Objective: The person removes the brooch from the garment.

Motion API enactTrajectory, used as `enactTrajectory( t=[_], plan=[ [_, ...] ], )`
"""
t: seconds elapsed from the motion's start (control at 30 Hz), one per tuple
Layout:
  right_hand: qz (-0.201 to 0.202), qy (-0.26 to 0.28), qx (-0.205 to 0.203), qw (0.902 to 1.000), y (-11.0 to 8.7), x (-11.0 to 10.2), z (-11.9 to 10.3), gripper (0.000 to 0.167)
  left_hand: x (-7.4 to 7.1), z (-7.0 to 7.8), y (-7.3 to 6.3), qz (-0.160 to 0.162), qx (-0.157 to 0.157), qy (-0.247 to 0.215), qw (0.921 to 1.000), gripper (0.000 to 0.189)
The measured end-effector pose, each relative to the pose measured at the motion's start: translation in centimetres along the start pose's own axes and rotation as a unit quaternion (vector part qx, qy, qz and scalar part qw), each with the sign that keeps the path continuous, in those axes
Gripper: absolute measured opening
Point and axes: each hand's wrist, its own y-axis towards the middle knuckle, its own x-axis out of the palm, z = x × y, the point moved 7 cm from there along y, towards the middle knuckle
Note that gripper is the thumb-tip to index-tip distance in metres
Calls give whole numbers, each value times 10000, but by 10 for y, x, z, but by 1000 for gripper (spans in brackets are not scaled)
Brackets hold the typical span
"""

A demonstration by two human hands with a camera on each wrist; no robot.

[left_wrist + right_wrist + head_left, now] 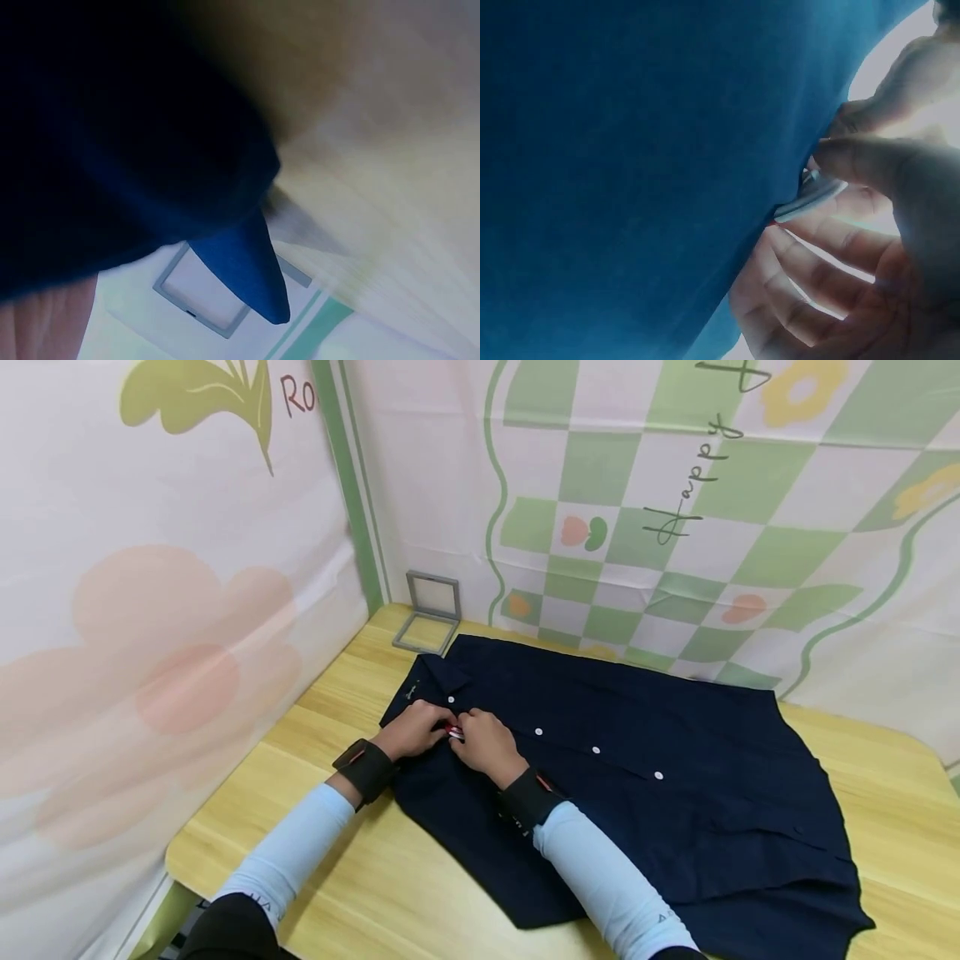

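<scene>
A navy button-up shirt [600,814] lies spread on the table with its collar [444,673] at the far left. Close below the collar, my left hand [411,729] pinches the shirt's front edge with bent fingers. Facing it, my right hand [487,742] holds a small red and white piece [455,732] at the same edge. From the right wrist, that piece looks like a pale curved strip [810,196] between thumb and fingers, against the cloth; I cannot tell its kind. Shirt fabric [135,150] fills much of the left wrist view and hides the left fingertips.
White buttons, one of them [538,732] right of my hands, run along the shirt front. A grey hinged frame [435,612] stands opened at the table's back left corner. Printed curtains [420,460] border the wooden table [277,793] at the left and back.
</scene>
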Motion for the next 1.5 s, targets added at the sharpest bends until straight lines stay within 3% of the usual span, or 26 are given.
enactTrajectory(
  t=[0.1,0.4,0.73,1.23,1.3,1.5],
  plan=[
    [130,-263,-64,9995,2,1,-4,20,0,-1,-1,50,-26,44,10000,14],
    [-87,-509,307,9982,6,5,1,18,2,1,-2,6,-119,-104,9999,16],
    [94,-557,286,9980,6,0,-2,13,-2,3,-2,134,183,-132,9997,15],
    [232,-864,13,9960,5,-1,-5,11,-3,2,-3,339,203,-133,9991,14],
    [390,-905,-104,9951,7,4,-3,11,-3,3,-3,356,216,-138,9990,14],
    [375,-863,2,9956,7,0,-3,11,-4,4,-1,322,279,-168,9989,14]
  ],
)
